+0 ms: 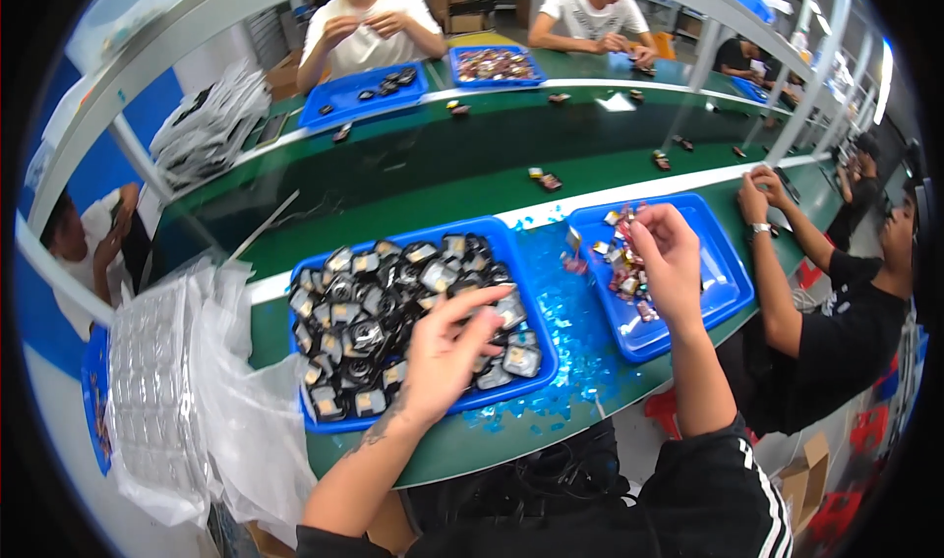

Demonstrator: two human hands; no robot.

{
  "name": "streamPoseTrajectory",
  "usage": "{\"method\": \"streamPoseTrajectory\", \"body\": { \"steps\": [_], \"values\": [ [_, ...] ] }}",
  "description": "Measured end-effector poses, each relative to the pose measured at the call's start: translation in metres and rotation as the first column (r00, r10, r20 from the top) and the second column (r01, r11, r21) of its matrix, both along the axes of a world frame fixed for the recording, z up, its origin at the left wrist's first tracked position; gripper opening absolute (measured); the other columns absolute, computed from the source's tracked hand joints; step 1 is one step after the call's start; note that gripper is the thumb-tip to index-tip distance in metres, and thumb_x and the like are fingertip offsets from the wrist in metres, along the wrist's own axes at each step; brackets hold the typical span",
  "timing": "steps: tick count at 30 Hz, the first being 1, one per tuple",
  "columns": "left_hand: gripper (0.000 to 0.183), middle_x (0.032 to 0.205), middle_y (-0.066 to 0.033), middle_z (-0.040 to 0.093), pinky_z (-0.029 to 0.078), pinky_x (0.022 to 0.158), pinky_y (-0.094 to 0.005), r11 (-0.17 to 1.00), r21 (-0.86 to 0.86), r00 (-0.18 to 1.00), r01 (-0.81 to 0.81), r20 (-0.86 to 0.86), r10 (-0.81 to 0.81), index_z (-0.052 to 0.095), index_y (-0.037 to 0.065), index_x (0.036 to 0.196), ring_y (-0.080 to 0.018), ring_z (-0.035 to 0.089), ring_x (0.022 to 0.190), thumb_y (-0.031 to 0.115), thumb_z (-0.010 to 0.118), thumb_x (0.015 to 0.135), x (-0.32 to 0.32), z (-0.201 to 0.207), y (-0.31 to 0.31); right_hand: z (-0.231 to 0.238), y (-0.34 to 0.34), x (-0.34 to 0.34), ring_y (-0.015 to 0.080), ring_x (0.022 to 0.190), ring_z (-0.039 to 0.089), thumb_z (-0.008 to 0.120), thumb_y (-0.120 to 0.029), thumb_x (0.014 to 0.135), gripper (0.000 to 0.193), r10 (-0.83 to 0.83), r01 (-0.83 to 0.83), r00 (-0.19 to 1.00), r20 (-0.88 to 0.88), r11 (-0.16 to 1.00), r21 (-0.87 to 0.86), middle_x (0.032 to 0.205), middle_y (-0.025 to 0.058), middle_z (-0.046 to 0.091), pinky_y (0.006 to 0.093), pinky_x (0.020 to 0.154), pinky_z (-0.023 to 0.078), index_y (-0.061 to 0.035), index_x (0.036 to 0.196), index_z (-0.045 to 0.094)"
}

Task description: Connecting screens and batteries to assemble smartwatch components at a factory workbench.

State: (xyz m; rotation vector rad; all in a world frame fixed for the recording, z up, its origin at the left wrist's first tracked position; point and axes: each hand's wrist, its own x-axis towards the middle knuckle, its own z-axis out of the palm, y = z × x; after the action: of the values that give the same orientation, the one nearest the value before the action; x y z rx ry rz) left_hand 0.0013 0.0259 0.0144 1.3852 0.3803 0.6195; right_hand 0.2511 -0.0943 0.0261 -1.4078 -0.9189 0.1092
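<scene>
My left hand [447, 352] hovers over a blue tray [547, 347] heaped with small black and grey plastic housings [366, 337]. Its fingers are bent but apart, and nothing shows between thumb and forefinger. To the right, my right hand [671, 263] is above a second blue tray [730, 283], thumb and fingertips pinched together. A small electronic part seems to be in that pinch, mostly hidden by the fingers. Beneath it lie several small electronic parts [629, 283] with reddish and yellow-white pieces. A few of them are at this tray's left rim.
Blue film scraps [565, 307] litter the green bench between the trays. Clear plastic trays in bags [157, 381] stand at left. Beyond, a dark green conveyor [393, 184] carries scattered parts. Co-workers sit opposite and at right, one with arms [777, 234] close to my right tray.
</scene>
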Motion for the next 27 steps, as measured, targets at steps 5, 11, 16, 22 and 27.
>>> {"method": "streamPoseTrajectory", "body": {
  "steps": [5,11,16,22,27],
  "values": [
    [0.044,0.122,-0.0144,0.046,0.058,0.07,-0.0216,0.957,0.267,0.989,-0.113,-0.061,0.134,0.062,0.007,0.125,-0.0135,0.059,0.095,0.011,0.074,0.083,0.01,-0.011,-0.017,0.003,0.006,-0.052,0.0053,0.07,0.058,0.061,-0.004,0.092,0.008,0.126,-0.128,0.975,-0.183,0.992,0.005,0.084,0.0026,0.063,0.0192,0.062,0.048,0.0,0.099,0.058],
    [0.046,0.107,-0.0113,0.052,0.054,0.065,-0.0309,0.569,0.766,0.938,-0.3,0.128,0.323,0.067,0.019,0.121,-0.0242,0.062,0.085,0.006,0.074,0.077,0.004,-0.011,-0.014,-0.002,0.011,-0.08,0.0065,0.063,0.06,0.061,-0.007,0.092,0.01,0.41,-0.491,0.666,-0.623,0.87,0.048,0.082,0.0047,0.067,0.0205,0.055,0.051,-0.0024,0.101,0.058],
    [0.036,0.095,-0.0075,0.055,0.053,0.062,-0.0295,0.253,0.929,0.945,-0.27,0.205,0.256,0.074,0.016,0.104,-0.0203,0.062,0.081,0.008,0.078,0.07,-0.001,-0.01,-0.005,-0.014,0.012,-0.084,0.0053,0.06,0.056,0.064,-0.008,0.09,0.01,0.413,-0.624,0.549,-0.727,0.781,-0.027,0.081,0.0026,0.066,0.0194,0.054,0.048,-0.0038,0.098,0.06],
    [0.018,0.1,-0.0111,0.058,0.049,0.061,-0.0274,0.837,0.512,0.975,-0.193,0.006,0.222,0.075,0.004,0.091,-0.0175,0.061,0.075,0.013,0.08,0.076,-0.001,-0.006,-0.015,-0.012,0.006,-0.091,0.01,0.069,0.061,0.063,-0.006,0.089,0.013,0.347,-0.346,0.938,-0.018,0.925,-0.159,0.08,0.0022,0.065,0.0222,0.065,0.05,-0.0004,0.1,0.062],
    [0.015,0.104,-0.0082,0.058,0.044,0.057,-0.0201,0.926,0.357,0.989,-0.126,-0.023,0.144,0.075,0.003,0.092,-0.0064,0.057,0.069,0.008,0.077,0.079,-0.003,-0.009,-0.014,0.01,0.0,-0.095,0.0151,0.073,0.064,0.069,0.002,0.082,0.012,0.444,-0.401,0.88,0.168,0.885,-0.237,0.081,0.0076,0.064,0.0262,0.061,0.051,0.0012,0.092,0.063]
  ]
}}
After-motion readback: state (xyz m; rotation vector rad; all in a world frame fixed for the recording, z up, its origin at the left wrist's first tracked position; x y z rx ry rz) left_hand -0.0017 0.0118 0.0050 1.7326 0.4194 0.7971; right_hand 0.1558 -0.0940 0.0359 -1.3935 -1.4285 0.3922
